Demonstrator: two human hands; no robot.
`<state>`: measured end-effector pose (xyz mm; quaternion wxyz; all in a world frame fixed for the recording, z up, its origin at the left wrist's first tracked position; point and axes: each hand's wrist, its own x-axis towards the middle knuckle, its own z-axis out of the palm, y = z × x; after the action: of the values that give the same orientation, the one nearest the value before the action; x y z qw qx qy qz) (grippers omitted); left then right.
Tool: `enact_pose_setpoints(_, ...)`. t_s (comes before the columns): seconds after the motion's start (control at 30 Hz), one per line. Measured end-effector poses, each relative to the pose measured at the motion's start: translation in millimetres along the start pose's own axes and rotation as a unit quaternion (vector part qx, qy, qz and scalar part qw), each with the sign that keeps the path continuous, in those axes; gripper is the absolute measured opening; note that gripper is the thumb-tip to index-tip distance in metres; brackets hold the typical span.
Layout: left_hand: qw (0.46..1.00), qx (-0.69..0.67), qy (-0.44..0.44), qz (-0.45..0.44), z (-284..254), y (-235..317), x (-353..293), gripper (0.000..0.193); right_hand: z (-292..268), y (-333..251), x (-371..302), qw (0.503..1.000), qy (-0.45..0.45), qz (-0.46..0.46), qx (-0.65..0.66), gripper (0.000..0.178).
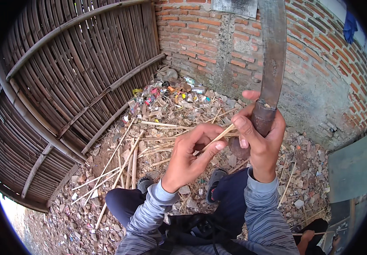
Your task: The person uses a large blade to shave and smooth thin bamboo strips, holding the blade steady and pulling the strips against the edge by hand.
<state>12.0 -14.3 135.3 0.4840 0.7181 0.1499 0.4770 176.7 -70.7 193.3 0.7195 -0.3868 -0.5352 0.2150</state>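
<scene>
My right hand is wrapped round the dark handle of a machete, whose broad worn blade points up and away from me. Between my two hands runs a thin pale bamboo strip. My left hand pinches it between thumb and fingers, and its upper end meets the thumb of my right hand, beside the machete's handle. Below and beyond my hands, several split bamboo strips lie scattered on the stony ground.
A bamboo slat fence stands on the left, and a brick wall rises ahead. Colourful litter lies in the corner between them. A grey-green panel leans at the right. At the lower right another person's hand holds a thin strip.
</scene>
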Motion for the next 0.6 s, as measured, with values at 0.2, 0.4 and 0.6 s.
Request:
enact_pose_setpoints(0.2,0.998,0.019,0.023,-0.058,-11,-11,0,0.021,-3,-1,19,0.992,0.091,-0.082,0.025,0.049)
enact_pose_setpoints(0.4,0.973,0.181,0.088,0.113,-16,-12,20,0.012,-2,0,29,0.985,0.15,-0.074,0.034,0.047)
enact_pose_setpoints(0.6,0.943,0.327,0.045,0.051,-39,4,26,0.013,-34,31,25,0.986,0.12,-0.066,-0.096,0.039)
